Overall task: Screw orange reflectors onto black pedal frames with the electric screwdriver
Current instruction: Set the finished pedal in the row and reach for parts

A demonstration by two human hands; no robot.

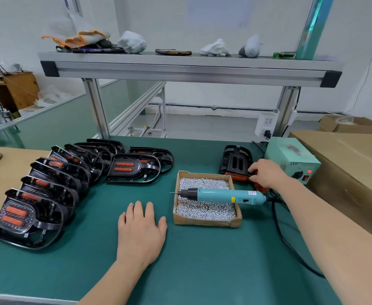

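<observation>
We see the left hand (141,230) lying released, palm down with straight fingers, on the green bench mat (202,265). It rests between the shallow cardboard tray (207,223) of small silver screws (202,183) and a curved row of finished black pedal frames with orange inserts (48,190). The right hand (266,172) reaches behind the tray, fingers and thumb pinching the orange plastic reflector (239,178) at the near end of a lone black plastic pedal frame (235,159) just beside the pale green power box (290,157). The teal electric screwdriver (222,195) lies untouched across the tray on the screws, tip pointing left.
</observation>
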